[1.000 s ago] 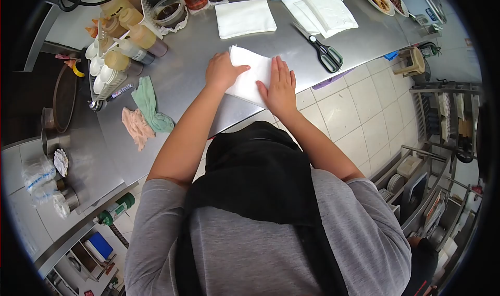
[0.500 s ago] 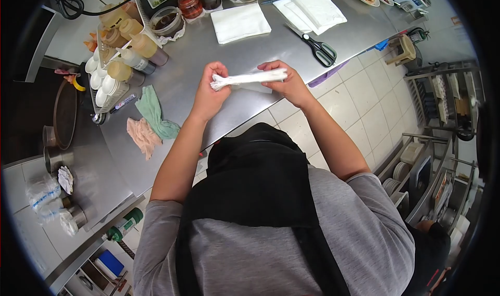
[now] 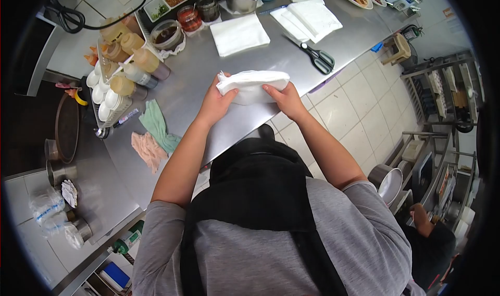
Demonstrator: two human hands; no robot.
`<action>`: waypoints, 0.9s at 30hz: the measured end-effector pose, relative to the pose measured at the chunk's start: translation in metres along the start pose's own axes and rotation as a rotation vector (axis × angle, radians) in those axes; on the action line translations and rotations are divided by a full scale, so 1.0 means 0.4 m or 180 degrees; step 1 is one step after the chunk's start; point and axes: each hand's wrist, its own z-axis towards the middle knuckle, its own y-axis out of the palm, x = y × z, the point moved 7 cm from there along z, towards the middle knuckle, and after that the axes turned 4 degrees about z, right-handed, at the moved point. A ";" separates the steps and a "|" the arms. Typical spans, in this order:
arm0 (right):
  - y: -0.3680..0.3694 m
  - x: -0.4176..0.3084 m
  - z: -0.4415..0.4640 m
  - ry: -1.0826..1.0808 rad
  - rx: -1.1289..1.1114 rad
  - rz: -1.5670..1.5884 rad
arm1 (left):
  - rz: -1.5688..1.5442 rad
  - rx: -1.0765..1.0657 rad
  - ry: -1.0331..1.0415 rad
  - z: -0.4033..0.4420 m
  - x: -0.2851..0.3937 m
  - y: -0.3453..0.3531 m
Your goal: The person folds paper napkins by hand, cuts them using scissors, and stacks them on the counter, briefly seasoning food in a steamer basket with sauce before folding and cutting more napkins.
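Observation:
A stack of white napkins (image 3: 252, 87) is held upright between my hands, above the front edge of the steel table (image 3: 192, 87). My left hand (image 3: 219, 101) grips its left end with the thumb in front. At the right end my right hand (image 3: 283, 97) pinches it, thumb toward me. The fingers behind the stack are hidden. Beyond it lies a flat white napkin stack (image 3: 239, 34). More folded napkins (image 3: 315, 20) lie farther right, and black-handled scissors (image 3: 319, 58) rest in front of them.
Green (image 3: 155, 124) and pink cloths (image 3: 148, 149) lie at the left, near a basket of sauce bottles (image 3: 122, 85). Bowls and jars (image 3: 189, 18) stand at the back. A co-worker's arm (image 3: 422, 222) and a metal pot (image 3: 386, 182) show at the lower right.
My hands have lifted the napkins from the table edge and tilted them upright, with thumbs now in front. The co-worker's arm and a pot have come into view at the right.

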 end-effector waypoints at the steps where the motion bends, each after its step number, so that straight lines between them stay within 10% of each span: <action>1: -0.004 -0.006 0.022 -0.0043 0.0159 -0.0030 | -0.0009 0.0133 0.0076 0.020 0.004 -0.007; 12: -0.066 -0.053 0.534 -0.0512 0.0359 -0.1916 | 0.0811 0.1423 -0.1273 0.396 -0.103 -0.157; 27: -0.092 -0.026 0.566 -0.0523 -0.0166 -0.2235 | 0.1892 0.1947 -0.1313 0.406 -0.097 -0.164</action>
